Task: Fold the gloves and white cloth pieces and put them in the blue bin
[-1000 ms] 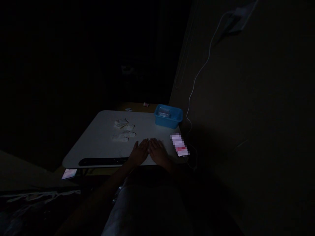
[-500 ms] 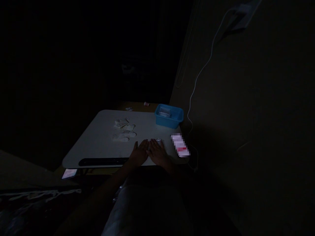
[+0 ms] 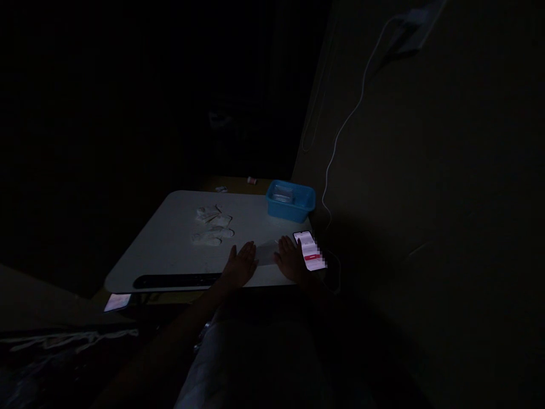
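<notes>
We record both hands palm down, fingers extended, spread apart and gripping nothing visible. Left hand [image 3: 241, 265] and right hand [image 3: 291, 259] flank a clear plastic sheet [image 3: 267, 251] on the white tabletop [image 3: 159, 244]; contact we cannot tell in this dimness. Lit smartphone [image 3: 310, 251] crowds the right thumb. We note a blue plastic basket [image 3: 286, 213] beyond, white cloth items [image 3: 208, 235] leftward.

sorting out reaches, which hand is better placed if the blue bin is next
Probably the right hand: it lies nearer the blue bin, which stands almost straight beyond it, while the left hand is off to the left, across the translucent sheet.
</notes>
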Tool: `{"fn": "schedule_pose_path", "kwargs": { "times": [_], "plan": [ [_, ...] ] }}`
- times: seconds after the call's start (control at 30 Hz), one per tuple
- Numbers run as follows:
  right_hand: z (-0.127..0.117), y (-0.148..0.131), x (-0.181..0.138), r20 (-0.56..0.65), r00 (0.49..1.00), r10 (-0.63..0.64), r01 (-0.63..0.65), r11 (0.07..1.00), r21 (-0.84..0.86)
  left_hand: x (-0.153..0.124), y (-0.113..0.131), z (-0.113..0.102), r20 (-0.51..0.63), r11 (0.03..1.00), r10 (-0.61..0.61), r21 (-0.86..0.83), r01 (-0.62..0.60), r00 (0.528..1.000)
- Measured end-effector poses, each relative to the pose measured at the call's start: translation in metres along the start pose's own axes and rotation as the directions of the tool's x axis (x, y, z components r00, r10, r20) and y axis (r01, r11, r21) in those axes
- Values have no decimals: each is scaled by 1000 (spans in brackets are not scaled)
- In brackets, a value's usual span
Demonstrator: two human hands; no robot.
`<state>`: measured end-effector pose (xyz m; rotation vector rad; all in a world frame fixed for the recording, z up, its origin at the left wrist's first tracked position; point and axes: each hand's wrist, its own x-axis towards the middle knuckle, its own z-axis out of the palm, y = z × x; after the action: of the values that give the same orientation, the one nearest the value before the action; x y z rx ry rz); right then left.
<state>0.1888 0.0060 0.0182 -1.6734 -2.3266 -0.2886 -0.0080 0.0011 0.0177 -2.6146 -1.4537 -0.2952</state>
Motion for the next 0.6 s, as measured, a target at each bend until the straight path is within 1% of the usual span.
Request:
{"fn": "schedule_pose_path", "kwargs": {
  "times": [0.1, 0.17, 0.23, 0.33, 0.4, 0.5, 0.6],
  "plan": [
    [-3, 0, 0, -23, 997, 71, -72, 997, -14, 0, 0, 2, -22, 1000, -3, -5, 3, 1000],
    [-6, -5, 1, -27, 996, 83, -83, 997, -5, 0, 0, 2, -24, 1000, -4, -4, 3, 1000],
    [-10, -15, 2, -19, 999, 32, -31, 999, 23, 0, 0, 2, -11, 1000, -1, 0, 1, 1000],
    [-14, -36, 4, 5, 994, -105, 104, 992, 70, 0, 0, 1, 16, 1000, -10, 7, 9, 1000],
    [-14, -48, 5, 22, 985, -173, 170, 981, 91, 0, 0, 0, 42, 1000, -13, 7, 13, 999],
    [-10, -55, 6, 52, 979, -196, 190, 976, 106, 0, -1, 0, 79, 1000, -11, 2, 11, 997],
    [-5, -47, 6, 51, 984, -169, 164, 983, 84, 0, -1, 0, 61, 1000, -12, 4, 12, 998]
  ]
}}
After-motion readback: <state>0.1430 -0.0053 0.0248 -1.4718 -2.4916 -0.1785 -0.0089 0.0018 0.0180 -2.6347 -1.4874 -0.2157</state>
